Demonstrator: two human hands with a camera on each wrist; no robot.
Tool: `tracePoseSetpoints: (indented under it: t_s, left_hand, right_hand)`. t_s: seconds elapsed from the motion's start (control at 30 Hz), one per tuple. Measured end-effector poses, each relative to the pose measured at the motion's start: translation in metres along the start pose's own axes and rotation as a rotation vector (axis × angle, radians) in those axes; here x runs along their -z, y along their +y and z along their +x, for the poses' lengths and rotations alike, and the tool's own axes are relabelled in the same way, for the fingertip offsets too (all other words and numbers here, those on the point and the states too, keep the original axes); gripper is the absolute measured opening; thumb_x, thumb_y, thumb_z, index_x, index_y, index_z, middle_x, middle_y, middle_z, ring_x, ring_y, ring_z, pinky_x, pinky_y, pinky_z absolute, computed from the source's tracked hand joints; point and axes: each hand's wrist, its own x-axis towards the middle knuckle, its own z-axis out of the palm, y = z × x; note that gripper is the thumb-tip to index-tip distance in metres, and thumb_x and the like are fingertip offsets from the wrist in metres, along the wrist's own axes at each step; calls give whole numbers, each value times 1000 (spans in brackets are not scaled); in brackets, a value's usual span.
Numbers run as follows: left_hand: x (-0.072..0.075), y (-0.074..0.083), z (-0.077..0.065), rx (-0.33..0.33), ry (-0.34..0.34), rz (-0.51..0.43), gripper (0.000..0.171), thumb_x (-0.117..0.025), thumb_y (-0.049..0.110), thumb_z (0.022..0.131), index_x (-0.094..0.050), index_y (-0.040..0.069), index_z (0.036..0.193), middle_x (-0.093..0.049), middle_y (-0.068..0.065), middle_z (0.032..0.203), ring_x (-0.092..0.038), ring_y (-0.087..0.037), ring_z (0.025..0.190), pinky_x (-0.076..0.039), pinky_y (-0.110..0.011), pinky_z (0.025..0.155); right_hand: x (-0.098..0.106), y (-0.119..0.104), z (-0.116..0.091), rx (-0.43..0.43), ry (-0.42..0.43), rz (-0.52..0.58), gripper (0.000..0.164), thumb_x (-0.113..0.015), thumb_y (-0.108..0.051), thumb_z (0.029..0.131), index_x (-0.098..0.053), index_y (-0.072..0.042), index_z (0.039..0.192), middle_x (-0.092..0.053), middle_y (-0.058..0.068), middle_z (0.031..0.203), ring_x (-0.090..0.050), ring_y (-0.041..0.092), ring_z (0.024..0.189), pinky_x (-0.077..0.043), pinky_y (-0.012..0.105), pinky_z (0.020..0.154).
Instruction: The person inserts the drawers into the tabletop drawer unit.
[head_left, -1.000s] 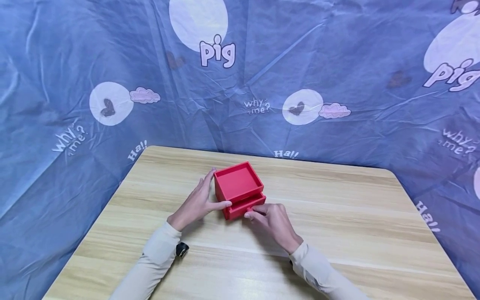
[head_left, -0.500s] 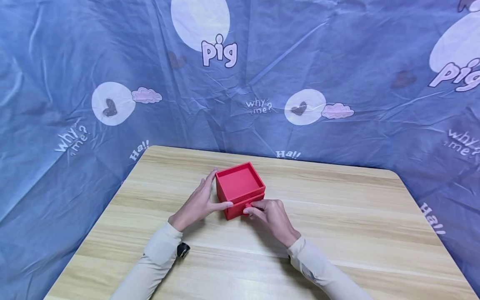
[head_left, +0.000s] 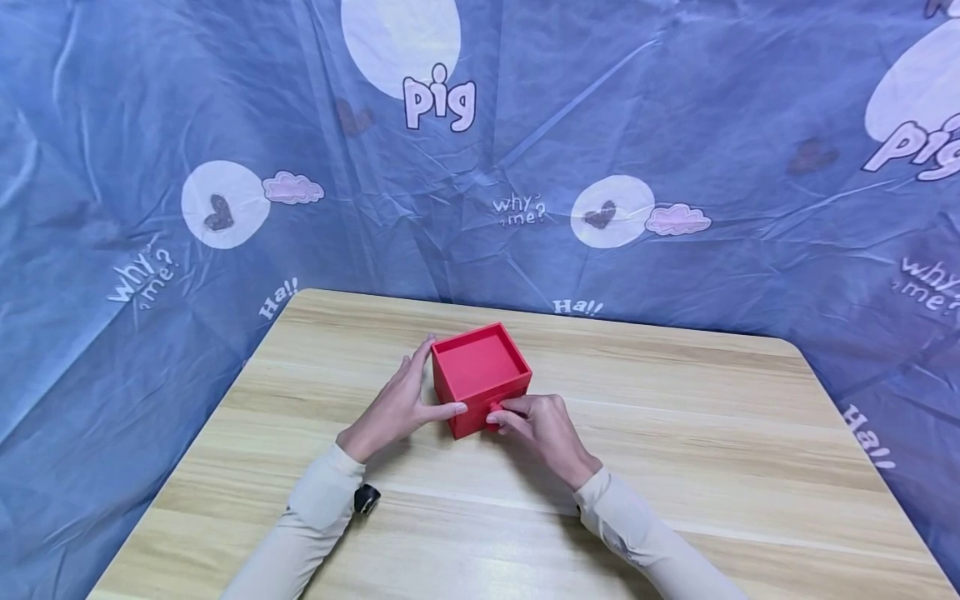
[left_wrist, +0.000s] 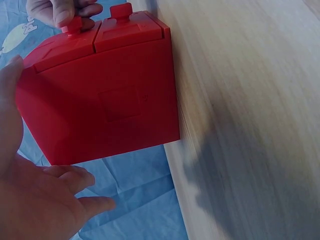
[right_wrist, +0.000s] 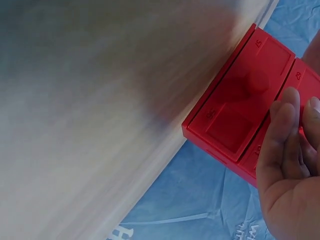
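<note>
A small red drawer box point(head_left: 480, 367) with a shallow open tray top sits on the table. Two knobbed drawers, one over the other, form its front; both look flush. My left hand point(head_left: 393, 408) holds the box at its left side, thumb on the front corner and fingers reaching towards the back. In the left wrist view, some fingertips point(left_wrist: 100, 204) of that hand extend past the box's rear edge. My right hand point(head_left: 543, 433) pinches the upper drawer's knob point(left_wrist: 73, 26) between thumb and fingers. The lower drawer's knob point(right_wrist: 257, 82) is free.
The wood-grain table point(head_left: 675, 433) extends around the box on all sides. Behind it hangs a blue printed cloth point(head_left: 480, 150), also covering both sides. A small black device point(head_left: 366, 498) sits at my left wrist.
The upper drawer, part-way out one second ago, has slid back into the box with my right hand on its knob. My left hand has kept its place on the box.
</note>
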Motion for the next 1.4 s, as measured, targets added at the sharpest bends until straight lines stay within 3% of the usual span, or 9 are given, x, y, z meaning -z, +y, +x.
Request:
tracePoseSetpoints:
  t_s: [0.2, 0.43, 0.83, 1.1, 1.4]
  left_hand:
    - [0, -1, 0, 5, -6, 0, 114, -85, 44, 86, -15, 4, 166, -22, -17, 170, -19, -46, 154, -22, -60, 123]
    - [1, -2, 0, 8, -11, -6, 114, -85, 44, 86, -16, 4, 165, -22, -18, 170, -18, -47, 154, -23, -62, 122]
    - [3, -2, -1, 3, -5, -11, 113, -86, 41, 85, -16, 1, 165, -23, -19, 170, -20, -46, 154, -22, -61, 123]
    - [3, -4, 0, -7, -17, -19, 114, -85, 41, 86, -14, 1, 165, -20, -18, 171, -19, -42, 155, -20, -59, 124]
    - [4, -7, -2, 30, -39, -40, 118, -85, 47, 85, -9, 9, 168, -17, -15, 172, -13, -49, 155, -22, -67, 121]
  right_hand:
    - [3, 2, 0, 2, -40, 7, 22, -85, -9, 84, -82, -2, 105, -79, 2, 84, -75, 9, 69, -63, 27, 78]
    - [6, 5, 3, 71, -99, -14, 16, -80, -10, 89, -82, -1, 103, -78, 1, 84, -73, 11, 71, -62, 23, 74]
    - [6, 7, 4, 95, -131, -24, 16, -79, -7, 91, -81, -1, 105, -78, 2, 86, -75, 15, 74, -61, 22, 75]
    - [7, 7, 3, 120, -111, -45, 14, -80, -7, 90, -82, -3, 103, -77, 0, 86, -74, 13, 77, -61, 22, 74]
    - [7, 7, 5, 149, -95, -117, 12, -83, -11, 88, -83, -9, 100, -75, -6, 85, -69, 6, 77, -61, 24, 76]
